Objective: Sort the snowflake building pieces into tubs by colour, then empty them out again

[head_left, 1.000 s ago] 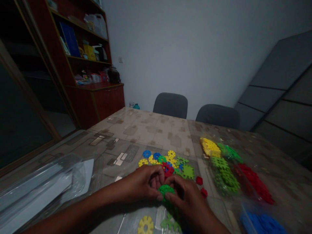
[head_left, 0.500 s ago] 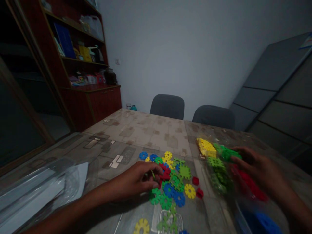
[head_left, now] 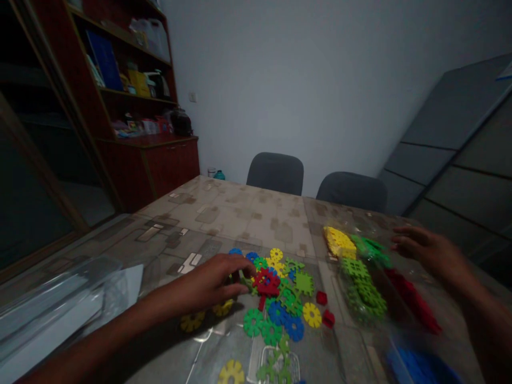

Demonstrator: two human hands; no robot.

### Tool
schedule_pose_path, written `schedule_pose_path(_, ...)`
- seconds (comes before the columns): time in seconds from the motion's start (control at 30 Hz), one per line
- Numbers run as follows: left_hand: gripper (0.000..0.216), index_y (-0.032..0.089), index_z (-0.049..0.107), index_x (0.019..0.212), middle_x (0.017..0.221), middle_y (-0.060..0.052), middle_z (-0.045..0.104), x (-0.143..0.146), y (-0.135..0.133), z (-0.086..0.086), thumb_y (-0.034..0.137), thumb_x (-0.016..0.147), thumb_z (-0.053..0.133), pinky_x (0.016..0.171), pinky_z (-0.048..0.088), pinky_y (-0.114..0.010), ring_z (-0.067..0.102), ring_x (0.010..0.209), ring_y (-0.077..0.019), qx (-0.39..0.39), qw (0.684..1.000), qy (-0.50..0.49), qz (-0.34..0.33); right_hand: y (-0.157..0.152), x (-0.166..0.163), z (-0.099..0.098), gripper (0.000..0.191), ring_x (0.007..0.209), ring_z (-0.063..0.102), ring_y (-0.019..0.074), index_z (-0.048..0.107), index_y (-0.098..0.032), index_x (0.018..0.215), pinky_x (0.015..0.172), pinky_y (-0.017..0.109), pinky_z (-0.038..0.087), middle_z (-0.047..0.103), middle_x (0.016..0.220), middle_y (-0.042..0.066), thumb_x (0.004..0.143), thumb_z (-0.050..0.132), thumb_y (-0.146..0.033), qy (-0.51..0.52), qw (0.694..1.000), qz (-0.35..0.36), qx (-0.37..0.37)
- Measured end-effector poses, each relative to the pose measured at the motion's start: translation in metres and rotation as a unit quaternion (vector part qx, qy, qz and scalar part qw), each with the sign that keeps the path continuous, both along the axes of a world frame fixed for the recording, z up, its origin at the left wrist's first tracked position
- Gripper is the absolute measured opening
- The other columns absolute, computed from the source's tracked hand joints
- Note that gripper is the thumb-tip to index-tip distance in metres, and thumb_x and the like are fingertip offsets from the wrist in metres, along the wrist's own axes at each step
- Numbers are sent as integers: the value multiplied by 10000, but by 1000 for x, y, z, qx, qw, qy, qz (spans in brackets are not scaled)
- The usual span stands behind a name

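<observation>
A flat cluster of joined plastic gear pieces (head_left: 280,301) in red, blue, green and yellow lies on the patterned table (head_left: 240,218). My left hand (head_left: 218,280) rests at its left edge, fingers pinched on a green piece (head_left: 245,280) beside the red gear (head_left: 267,281). My right hand (head_left: 426,250) hovers at the right, fingers loosely spread, just past clear bags holding green pieces (head_left: 366,280), yellow pieces (head_left: 339,242) and red pieces (head_left: 412,301). It holds nothing that I can see.
A clear plastic box (head_left: 52,314) lies at the near left. Blue pieces (head_left: 420,368) sit at the near right. A loose yellow gear (head_left: 231,372) lies by the front edge. Two grey chairs (head_left: 276,173) stand behind the table, a wooden shelf unit (head_left: 132,106) at the left.
My right hand left the cluster, swung right over the bags and rose further back. My left hand stayed at the cluster's left edge, and the cluster now lies spread flat.
</observation>
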State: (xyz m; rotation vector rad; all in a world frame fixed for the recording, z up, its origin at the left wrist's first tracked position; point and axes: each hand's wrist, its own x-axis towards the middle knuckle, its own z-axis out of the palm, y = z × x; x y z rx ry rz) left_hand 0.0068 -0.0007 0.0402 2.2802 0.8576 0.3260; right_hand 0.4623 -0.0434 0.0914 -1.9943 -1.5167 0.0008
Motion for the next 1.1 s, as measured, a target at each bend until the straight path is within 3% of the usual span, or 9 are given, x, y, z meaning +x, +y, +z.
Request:
schedule_pose_path(0.07,319,216,612,1152,1085,-55,654,-9,2,9,224,835,647,822,441,-309,598,934,-203,-14,999,49,2,-15,-33,6,375,798,741,298,668,-208,1039,702,387,564,761,987,174,817,488,-451,70,996,36,-44)
schedule_pose_path(0.23,402,216,635,1083,1092,-45,654,-22,1,24,165,709,772,835,457,-317,600,987,-238,-44,978,205,10,-55,-131,-9,377,927,715,297,695,-252,1106,783,406,568,751,1080,112,841,520,-457,26,966,208,-150)
schedule_pose_path(0.33,544,233,591,1195,1224,-73,616,-23,2,19,122,695,774,922,439,-368,575,1095,-276,-22,972,230,33,-59,-166,-37,376,955,704,279,656,-221,1211,803,390,555,726,1124,131,887,510,-348,-26,957,209,-199)
schedule_pose_path(0.47,726,256,493,1334,1320,-106,553,-22,12,-3,137,681,786,953,425,-435,547,1155,-330,-1,971,233,49,-46,-179,-68,386,930,699,290,622,-129,1242,777,375,529,681,1150,199,878,523,-208,-111,947,147,-265)
schedule_pose_path(0.6,565,239,561,1204,1223,-96,563,-21,17,-23,150,683,758,865,451,-408,574,1057,-316,27,972,231,44,-37,-183,-84,304,882,703,272,652,-140,1140,740,342,504,679,1096,191,860,539,-173,-124,933,143,-307)
schedule_pose_path(0.8,344,235,594,1055,1105,-33,591,-9,6,-16,132,740,684,837,456,-305,586,972,-220,25,987,156,-36,-43,-198,-93,302,1010,656,252,660,-195,1121,864,353,489,691,1108,126,851,536,-140,-34,933,279,-225)
schedule_pose_path(0.87,310,251,596,1082,1133,-32,607,-6,5,-12,173,790,669,890,447,-301,582,1029,-220,28,991,124,-51,-43,-203,-92,278,989,652,256,674,-201,1085,861,375,498,691,1095,122,880,495,-148,-28,943,277,-184)
schedule_pose_path(0.97,349,266,576,1175,1203,-54,610,-8,9,-12,216,836,642,941,436,-344,578,1096,-248,54,992,109,-19,-41,-212,-90,276,984,636,262,680,-201,1067,873,395,500,673,1076,120,903,463,-149,-44,957,253,-139)
schedule_pose_path(1.1,415,251,571,1214,1245,-79,608,-14,16,-19,202,812,659,950,448,-395,583,1122,-284,61,983,172,28,-31,-233,-93,419,1190,536,269,585,-212,1284,995,390,447,577,1311,119,879,530,-120,-49,951,281,-117)
